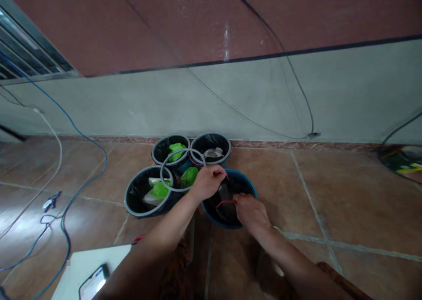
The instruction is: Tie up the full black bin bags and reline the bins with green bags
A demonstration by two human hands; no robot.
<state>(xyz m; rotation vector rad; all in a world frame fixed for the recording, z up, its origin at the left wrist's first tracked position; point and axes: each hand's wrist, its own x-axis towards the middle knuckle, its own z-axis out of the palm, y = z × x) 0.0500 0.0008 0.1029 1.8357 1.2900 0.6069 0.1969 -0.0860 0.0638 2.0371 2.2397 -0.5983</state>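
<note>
A blue bin (252, 186) stands on the tiled floor with a black bin bag (224, 216) inside it. My left hand (209, 181) is above the bin's left rim, its fingertips pinched on a short bit of red drawstring. My right hand (251, 212) reaches over the right side, fingers closed on another length of red drawstring (226, 202) that stretches across the bag. A loose grey ring (164, 180) rests over the bins beside my left hand. What lies deep in the blue bin is too dark to make out.
Three lined bins, front left (126, 199), back left (153, 152) and back right (227, 146), hold green or pale bags. A green bag (189, 177) shows through the ring. A phone (94, 284) lies on a white surface (79, 265). Blue cable (89, 179) crosses the floor; a wall (263, 102) stands behind.
</note>
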